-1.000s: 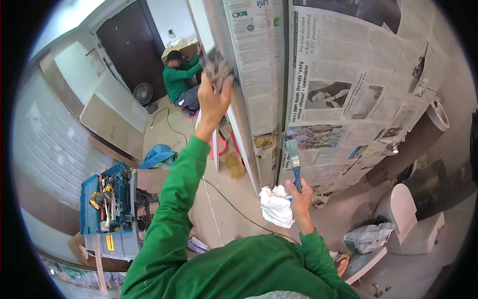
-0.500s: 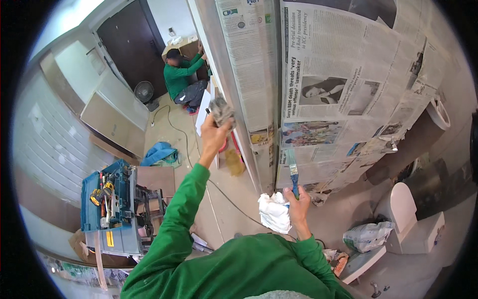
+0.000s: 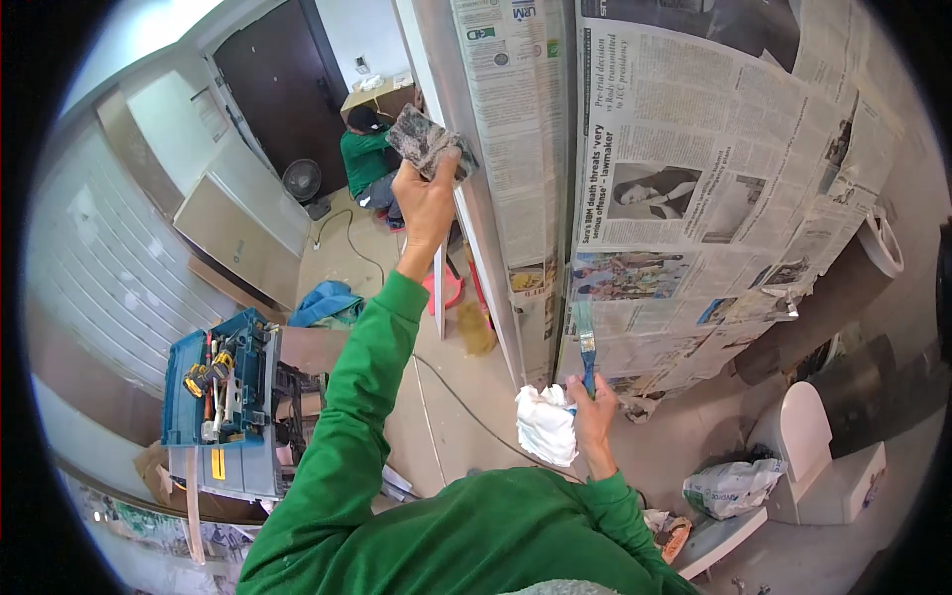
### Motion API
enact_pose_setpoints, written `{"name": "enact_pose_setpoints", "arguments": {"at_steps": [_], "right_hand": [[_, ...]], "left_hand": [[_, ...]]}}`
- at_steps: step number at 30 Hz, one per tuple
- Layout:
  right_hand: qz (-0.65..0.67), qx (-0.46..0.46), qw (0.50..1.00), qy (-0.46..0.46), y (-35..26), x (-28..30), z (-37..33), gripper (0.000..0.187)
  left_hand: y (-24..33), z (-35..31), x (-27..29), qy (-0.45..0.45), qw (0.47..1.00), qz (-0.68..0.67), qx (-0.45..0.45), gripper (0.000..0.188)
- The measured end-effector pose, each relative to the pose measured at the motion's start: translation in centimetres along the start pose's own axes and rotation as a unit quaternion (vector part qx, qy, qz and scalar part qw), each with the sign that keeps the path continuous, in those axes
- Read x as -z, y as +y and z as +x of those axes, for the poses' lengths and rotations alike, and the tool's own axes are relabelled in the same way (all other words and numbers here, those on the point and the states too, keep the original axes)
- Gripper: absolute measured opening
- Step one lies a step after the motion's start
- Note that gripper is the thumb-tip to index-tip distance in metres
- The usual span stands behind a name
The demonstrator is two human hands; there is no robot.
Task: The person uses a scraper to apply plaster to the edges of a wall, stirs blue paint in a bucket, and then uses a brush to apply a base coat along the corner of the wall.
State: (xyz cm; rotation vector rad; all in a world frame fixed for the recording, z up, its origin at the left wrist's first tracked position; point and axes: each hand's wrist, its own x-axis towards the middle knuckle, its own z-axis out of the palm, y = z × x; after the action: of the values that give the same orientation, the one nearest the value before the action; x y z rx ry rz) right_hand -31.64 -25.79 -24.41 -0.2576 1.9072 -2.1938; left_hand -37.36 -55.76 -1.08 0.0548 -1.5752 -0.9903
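Observation:
My left hand [image 3: 428, 203] is raised to the white door frame [image 3: 441, 59], gripping a grey, dark-stained rag or pad [image 3: 428, 142]. The rag overlaps the frame's edge; whether it presses on it I cannot tell. Low by my body, my right hand [image 3: 593, 416] grips a paintbrush [image 3: 587, 352] by its blue handle, bristles up. Just left of that hand is a crumpled white cloth or plastic [image 3: 546, 424]; how it is held is partly hidden. Newspaper [image 3: 635, 129] covers the panel beyond the brush.
A person in green [image 3: 369, 159] crouches by a box near the dark door [image 3: 273, 89]. An open blue toolbox [image 3: 178, 397] with a yellow drill stands left. A cable [image 3: 466, 416] crosses the floor. To the right are a toilet [image 3: 805, 436] and a white sack [image 3: 732, 488].
My left hand has moved up and slightly right, and the rag now shows its broad, stained face by the frame. My right hand keeps the brush in nearly the same place.

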Motion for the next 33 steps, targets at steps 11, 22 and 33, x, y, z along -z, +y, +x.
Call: {"name": "enact_pose_setpoints", "arguments": {"at_steps": [11,22,33], "right_hand": [[0.004,-0.014,1.0,0.002,-0.2,0.4,0.2,0.013],[0.013,0.007,1.0,0.006,0.4,0.3,0.5,0.014],[0.019,-0.01,1.0,0.003,1.9,0.6,-0.6,0.014]], "left_hand": [[-1.5,1.5,-0.1,0.016,0.977,0.107,-0.183,0.025],[0.4,3.9,-0.8,0.015,0.986,0.091,-0.139,0.023],[1.8,3.6,1.2,-0.036,0.998,0.047,-0.035,0.022]]}}
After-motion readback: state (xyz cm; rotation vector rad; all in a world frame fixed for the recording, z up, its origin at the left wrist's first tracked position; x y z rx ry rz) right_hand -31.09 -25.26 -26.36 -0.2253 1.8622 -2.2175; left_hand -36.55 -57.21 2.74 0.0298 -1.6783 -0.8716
